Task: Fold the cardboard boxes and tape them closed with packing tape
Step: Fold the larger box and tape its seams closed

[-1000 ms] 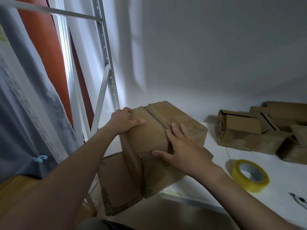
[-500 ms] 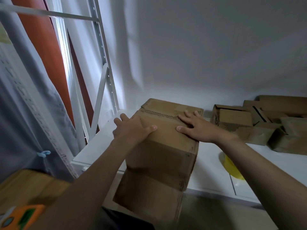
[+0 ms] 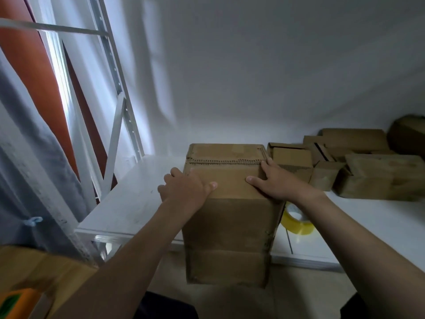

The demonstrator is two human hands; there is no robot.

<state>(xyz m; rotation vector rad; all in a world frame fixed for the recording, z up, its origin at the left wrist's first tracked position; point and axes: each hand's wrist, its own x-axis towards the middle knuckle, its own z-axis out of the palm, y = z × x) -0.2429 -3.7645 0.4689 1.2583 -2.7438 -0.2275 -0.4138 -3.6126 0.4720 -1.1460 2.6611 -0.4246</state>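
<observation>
Item 1: cardboard box (image 3: 230, 226), top flaps folded down, stood at the front edge of the white surface (image 3: 128, 203), its front face reaching down past that edge. Left hand (image 3: 186, 189) gripped the top left corner, fingers curled over the side, thumb on top. Right hand (image 3: 273, 183) lay flat on the top right, fingers straight.
Item 2: yellow tape roll (image 3: 296, 224), just beside the box's right side, under the right forearm.
Item 3: other cardboard boxes (image 3: 379, 178), piled at the right rear.

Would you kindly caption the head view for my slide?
The left hand grips the cardboard box, the right hand presses its top flap flat; a yellow tape roll lies alongside.
</observation>
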